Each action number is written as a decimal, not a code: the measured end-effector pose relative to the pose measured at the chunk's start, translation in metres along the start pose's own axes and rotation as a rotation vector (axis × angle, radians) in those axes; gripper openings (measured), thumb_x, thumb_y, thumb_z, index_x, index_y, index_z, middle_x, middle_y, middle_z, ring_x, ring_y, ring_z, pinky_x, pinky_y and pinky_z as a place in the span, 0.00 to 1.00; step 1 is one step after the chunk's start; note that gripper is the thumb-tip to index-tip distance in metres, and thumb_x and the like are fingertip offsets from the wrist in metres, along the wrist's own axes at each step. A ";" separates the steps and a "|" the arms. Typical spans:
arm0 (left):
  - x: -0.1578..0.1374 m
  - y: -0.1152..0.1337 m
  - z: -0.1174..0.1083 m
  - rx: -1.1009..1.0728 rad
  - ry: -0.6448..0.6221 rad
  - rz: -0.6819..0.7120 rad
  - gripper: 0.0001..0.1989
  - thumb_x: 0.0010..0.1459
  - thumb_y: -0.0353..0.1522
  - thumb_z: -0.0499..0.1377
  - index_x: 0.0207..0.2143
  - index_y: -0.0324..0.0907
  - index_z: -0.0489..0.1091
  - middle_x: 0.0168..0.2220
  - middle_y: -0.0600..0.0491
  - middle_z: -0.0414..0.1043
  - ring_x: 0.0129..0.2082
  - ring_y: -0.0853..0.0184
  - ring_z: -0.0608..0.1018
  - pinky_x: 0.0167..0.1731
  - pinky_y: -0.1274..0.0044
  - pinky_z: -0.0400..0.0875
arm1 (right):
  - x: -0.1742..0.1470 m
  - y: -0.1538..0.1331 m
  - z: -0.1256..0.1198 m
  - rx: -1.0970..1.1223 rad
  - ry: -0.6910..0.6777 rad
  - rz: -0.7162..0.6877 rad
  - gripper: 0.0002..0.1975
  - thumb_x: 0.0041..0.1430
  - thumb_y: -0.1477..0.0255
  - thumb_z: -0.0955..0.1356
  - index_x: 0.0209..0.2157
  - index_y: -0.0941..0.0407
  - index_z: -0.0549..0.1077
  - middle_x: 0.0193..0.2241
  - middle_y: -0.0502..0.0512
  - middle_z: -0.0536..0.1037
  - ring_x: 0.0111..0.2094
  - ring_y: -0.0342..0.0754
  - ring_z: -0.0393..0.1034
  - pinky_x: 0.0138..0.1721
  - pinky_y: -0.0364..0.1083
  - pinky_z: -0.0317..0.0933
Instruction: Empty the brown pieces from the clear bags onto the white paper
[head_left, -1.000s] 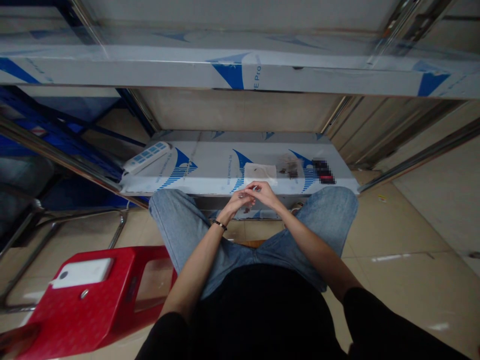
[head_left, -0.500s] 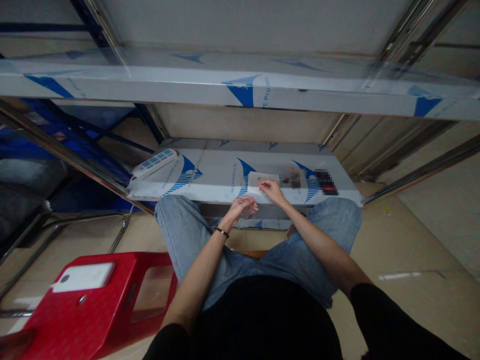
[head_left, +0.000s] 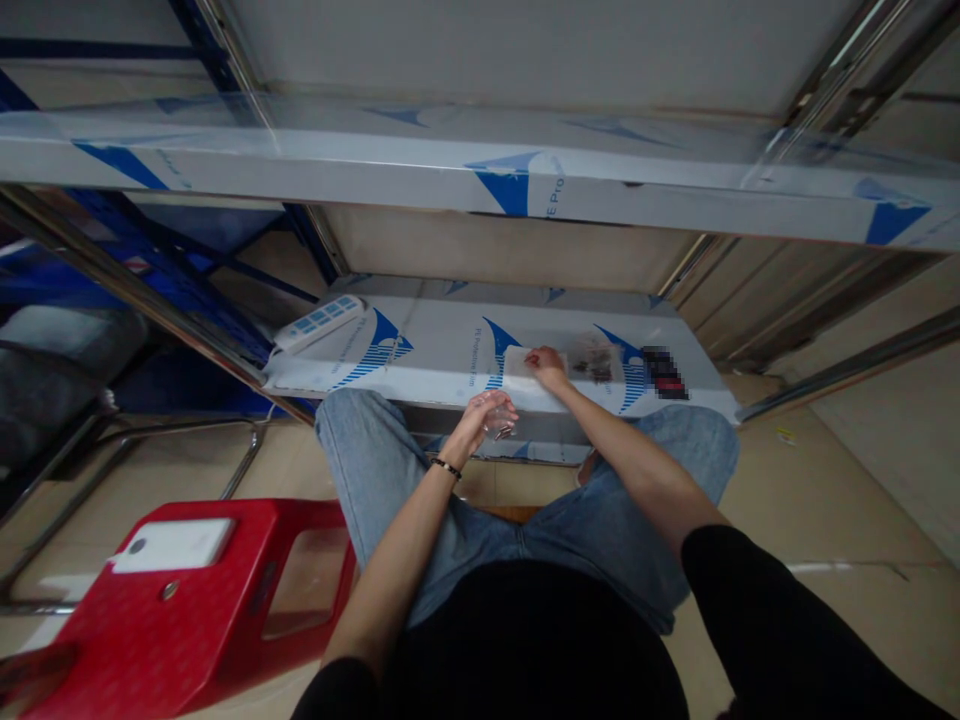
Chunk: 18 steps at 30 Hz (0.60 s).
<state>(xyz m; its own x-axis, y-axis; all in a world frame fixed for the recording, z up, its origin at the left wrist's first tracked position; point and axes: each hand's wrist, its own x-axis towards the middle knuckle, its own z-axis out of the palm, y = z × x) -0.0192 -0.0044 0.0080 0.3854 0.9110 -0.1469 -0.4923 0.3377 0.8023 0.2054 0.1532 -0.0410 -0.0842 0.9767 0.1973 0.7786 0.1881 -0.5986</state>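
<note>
My left hand point(head_left: 487, 410) is in front of the shelf's edge, its fingers closed around a small clear plastic bag point(head_left: 501, 424) with a few small dark pieces at its bottom. My right hand point(head_left: 547, 365) rests over a flat white square point(head_left: 517, 370) on the lower shelf point(head_left: 435, 360). Its fingers are pinched together; anything between them is too small to make out. Just right of that hand lies another clear bag point(head_left: 598, 362) with brown bits in it. A dark, blurred-out item with red point(head_left: 665, 373) lies farther right.
A white power strip point(head_left: 319, 325) sits at the shelf's left end. Above, an upper shelf point(head_left: 360, 170) in protective film spans the view. At lower left, a red stool point(head_left: 187, 630) carries a white phone-like device point(head_left: 176, 545). Metal posts flank the shelf.
My right hand has shifted slightly over the white square, with its fingers curled more. The clear bag now shows more plainly below my left fingers. The whole view has shifted slightly.
</note>
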 end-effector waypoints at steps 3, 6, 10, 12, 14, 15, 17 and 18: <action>0.000 -0.001 -0.001 -0.002 0.000 0.008 0.18 0.53 0.40 0.70 0.38 0.38 0.70 0.34 0.49 0.76 0.33 0.63 0.82 0.32 0.74 0.78 | -0.005 0.003 0.005 0.023 0.062 -0.001 0.04 0.53 0.77 0.70 0.31 0.58 0.79 0.32 0.58 0.78 0.34 0.49 0.69 0.44 0.47 0.63; 0.000 -0.001 -0.001 0.014 0.001 0.007 0.18 0.54 0.40 0.70 0.38 0.38 0.70 0.34 0.49 0.76 0.33 0.64 0.82 0.33 0.74 0.78 | -0.007 0.001 0.002 0.044 0.112 0.006 0.03 0.53 0.78 0.70 0.28 0.57 0.77 0.31 0.56 0.76 0.37 0.49 0.68 0.48 0.48 0.62; 0.000 -0.002 0.000 0.049 0.015 -0.004 0.19 0.53 0.42 0.70 0.37 0.38 0.70 0.33 0.49 0.77 0.34 0.62 0.83 0.35 0.73 0.78 | -0.016 -0.013 -0.009 0.146 0.161 -0.036 0.03 0.54 0.77 0.69 0.29 0.56 0.76 0.32 0.56 0.78 0.38 0.50 0.69 0.49 0.49 0.62; 0.000 -0.003 0.001 0.071 0.014 -0.007 0.20 0.52 0.42 0.71 0.37 0.37 0.70 0.33 0.48 0.77 0.35 0.61 0.84 0.38 0.72 0.79 | -0.031 -0.025 -0.016 0.241 0.137 -0.071 0.04 0.56 0.74 0.69 0.33 0.56 0.77 0.33 0.56 0.79 0.37 0.50 0.71 0.46 0.48 0.63; 0.000 -0.006 0.001 0.116 0.001 -0.018 0.19 0.53 0.42 0.71 0.37 0.37 0.71 0.33 0.47 0.78 0.36 0.61 0.84 0.39 0.72 0.78 | -0.056 -0.037 -0.022 0.365 0.082 -0.104 0.06 0.58 0.69 0.69 0.35 0.56 0.78 0.33 0.56 0.81 0.35 0.50 0.72 0.41 0.48 0.64; 0.000 -0.008 0.001 0.145 -0.010 -0.027 0.19 0.53 0.41 0.71 0.37 0.37 0.71 0.33 0.46 0.78 0.35 0.61 0.84 0.38 0.73 0.78 | -0.070 -0.043 -0.026 0.413 0.055 -0.121 0.08 0.58 0.67 0.70 0.35 0.56 0.79 0.33 0.56 0.81 0.34 0.50 0.73 0.40 0.47 0.64; 0.000 -0.012 0.002 0.202 -0.039 -0.043 0.19 0.52 0.41 0.71 0.36 0.36 0.71 0.33 0.45 0.79 0.33 0.61 0.84 0.36 0.73 0.78 | -0.099 -0.055 -0.032 0.476 0.043 -0.115 0.10 0.59 0.64 0.71 0.36 0.56 0.80 0.34 0.56 0.82 0.34 0.51 0.73 0.38 0.47 0.65; 0.000 -0.015 0.002 0.225 -0.056 -0.049 0.19 0.52 0.40 0.71 0.36 0.36 0.71 0.33 0.45 0.79 0.32 0.61 0.84 0.34 0.74 0.77 | -0.112 -0.061 -0.035 0.500 0.047 -0.105 0.10 0.59 0.63 0.71 0.36 0.56 0.80 0.35 0.57 0.82 0.35 0.51 0.74 0.39 0.47 0.65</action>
<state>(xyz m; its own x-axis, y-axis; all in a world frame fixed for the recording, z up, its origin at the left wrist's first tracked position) -0.0100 -0.0097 -0.0028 0.4507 0.8779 -0.1617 -0.2876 0.3143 0.9047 0.1888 0.0285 0.0004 -0.1087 0.9463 0.3044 0.3739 0.3226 -0.8696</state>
